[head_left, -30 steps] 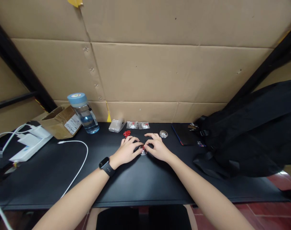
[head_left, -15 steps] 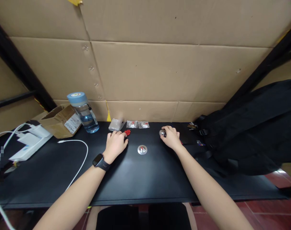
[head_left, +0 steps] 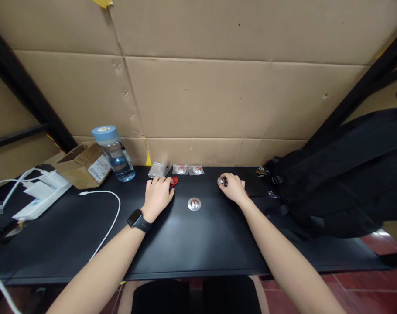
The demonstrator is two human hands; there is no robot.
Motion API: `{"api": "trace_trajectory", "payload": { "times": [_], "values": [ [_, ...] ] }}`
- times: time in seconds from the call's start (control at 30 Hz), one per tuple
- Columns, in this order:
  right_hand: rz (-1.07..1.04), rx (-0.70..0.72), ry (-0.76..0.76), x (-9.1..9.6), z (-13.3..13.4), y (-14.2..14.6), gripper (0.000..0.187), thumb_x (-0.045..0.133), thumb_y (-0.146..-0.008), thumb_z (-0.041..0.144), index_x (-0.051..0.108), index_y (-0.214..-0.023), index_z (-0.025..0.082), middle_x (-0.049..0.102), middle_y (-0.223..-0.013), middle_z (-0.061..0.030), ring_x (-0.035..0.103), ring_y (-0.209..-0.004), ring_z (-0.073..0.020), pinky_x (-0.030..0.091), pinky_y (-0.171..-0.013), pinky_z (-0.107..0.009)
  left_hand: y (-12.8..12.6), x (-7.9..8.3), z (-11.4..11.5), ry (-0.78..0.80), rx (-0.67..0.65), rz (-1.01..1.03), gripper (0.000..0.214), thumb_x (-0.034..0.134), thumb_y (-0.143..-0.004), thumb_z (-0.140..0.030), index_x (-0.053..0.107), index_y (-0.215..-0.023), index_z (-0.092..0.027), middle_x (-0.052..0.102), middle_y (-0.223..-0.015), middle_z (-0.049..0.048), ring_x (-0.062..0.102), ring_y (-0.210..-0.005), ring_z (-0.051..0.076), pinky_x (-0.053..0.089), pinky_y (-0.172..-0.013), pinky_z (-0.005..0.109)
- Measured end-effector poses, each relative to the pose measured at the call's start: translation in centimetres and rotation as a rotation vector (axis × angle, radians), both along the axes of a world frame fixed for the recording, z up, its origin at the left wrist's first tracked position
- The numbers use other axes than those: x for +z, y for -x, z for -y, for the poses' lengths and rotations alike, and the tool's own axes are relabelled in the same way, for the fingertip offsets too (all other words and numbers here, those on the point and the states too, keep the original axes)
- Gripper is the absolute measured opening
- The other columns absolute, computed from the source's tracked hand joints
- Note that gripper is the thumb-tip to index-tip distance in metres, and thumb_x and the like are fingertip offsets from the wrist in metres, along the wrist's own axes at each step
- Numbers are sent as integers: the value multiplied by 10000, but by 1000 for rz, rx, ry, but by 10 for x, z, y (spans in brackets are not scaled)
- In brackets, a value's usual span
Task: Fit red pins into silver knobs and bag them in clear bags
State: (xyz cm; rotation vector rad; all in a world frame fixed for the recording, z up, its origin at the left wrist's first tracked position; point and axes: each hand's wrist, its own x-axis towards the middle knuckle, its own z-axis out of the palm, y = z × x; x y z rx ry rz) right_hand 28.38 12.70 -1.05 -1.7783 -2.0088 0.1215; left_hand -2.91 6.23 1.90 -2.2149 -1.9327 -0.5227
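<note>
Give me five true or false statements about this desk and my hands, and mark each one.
1. The right hand partly covers a shiny round piece. True.
2. The left hand holds the white cable. False: it is at the red bundle.
3. The silver disc with a red middle lies between the hands, touched by neither. True.
4. The bottle has a red lid. False: the bottle has a blue lid.
5. A watch is on the left arm. True.
</note>
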Motion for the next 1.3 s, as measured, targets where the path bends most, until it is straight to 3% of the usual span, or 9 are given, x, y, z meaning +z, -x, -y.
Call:
{"api": "trace_trajectory", "payload": {
  "times": [0.53,0.8,1.1,1.3],
  "values": [
    [1,-12,23,3,0,0,227,605,-899,291,654,-1118,255,702,-1139,-74,591,-1057,-284,343,-815,-369,-3,-1,-4,21,17,-18,243,523,-946,-322,727,-850,-231,711,-991,105,569,-1037,310,359,-841,433],
    [-2,1,18,3,0,0,214,601,-897,265,661,-1102,258,699,-1117,-79,587,-1051,-278,336,-823,-366,-7,-4,-3,-3,-2,-6,206,541,-935,-311,717,-1022,-250,715,-1064,92,568,-1048,301,361,-852,429],
    [-74,-6,38,-2,-5,-5,240,659,-887,264,642,-1125,276,713,-1135,-57,609,-1075,-267,342,-808,-345,-7,-4,-4,27,-26,22,184,584,-937,-351,712,-872,-235,708,-1021,88,563,-1052,302,355,-860,431],
    [-101,-13,46,-1,-6,-7,273,671,-872,260,641,-1142,283,719,-1129,-61,611,-1082,-274,352,-820,-357,-8,-3,0,94,-55,21,189,559,-944,-294,733,-885,-249,712,-1058,88,547,-1079,298,371,-873,434]
  ]
}}
